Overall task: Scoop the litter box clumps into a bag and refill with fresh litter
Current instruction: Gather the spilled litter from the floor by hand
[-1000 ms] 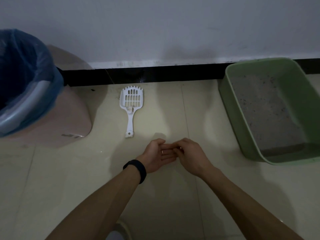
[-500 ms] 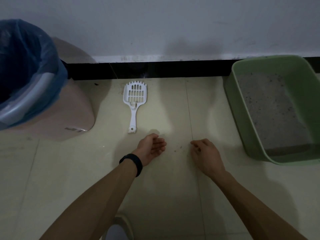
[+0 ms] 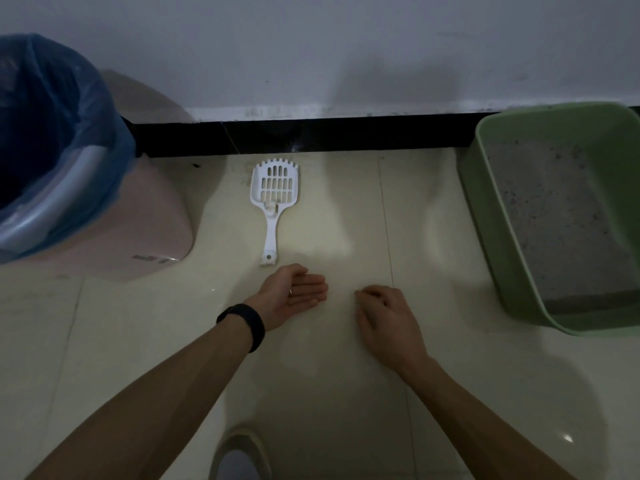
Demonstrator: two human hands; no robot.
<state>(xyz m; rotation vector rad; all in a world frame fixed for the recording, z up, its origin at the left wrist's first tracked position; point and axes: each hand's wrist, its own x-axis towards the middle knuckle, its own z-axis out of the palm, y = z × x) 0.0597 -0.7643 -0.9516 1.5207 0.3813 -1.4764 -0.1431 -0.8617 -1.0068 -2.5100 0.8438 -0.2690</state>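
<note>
A white slotted litter scoop (image 3: 273, 195) lies flat on the tiled floor, handle pointing toward me. On the right stands the green litter box (image 3: 485, 216) with grey litter inside. At the left is a pink bin (image 3: 138, 230) lined with a blue bag (image 3: 86, 109). My left hand (image 3: 294, 294) lies palm up and cupped just below the scoop's handle, fingers straight, holding nothing that I can make out. My right hand (image 3: 388, 317) rests palm down on the floor beside it, fingertips bent against the tile. The two hands are apart.
A white wall with a black skirting strip (image 3: 311, 133) runs along the back. A slipper or shoe tip (image 3: 239, 455) shows at the bottom edge between my arms. Bare tile lies between the scoop and the litter box.
One second ago my hands touched at the fingertips. They have since separated. The left palm has opened flatter and the right hand has settled on the floor.
</note>
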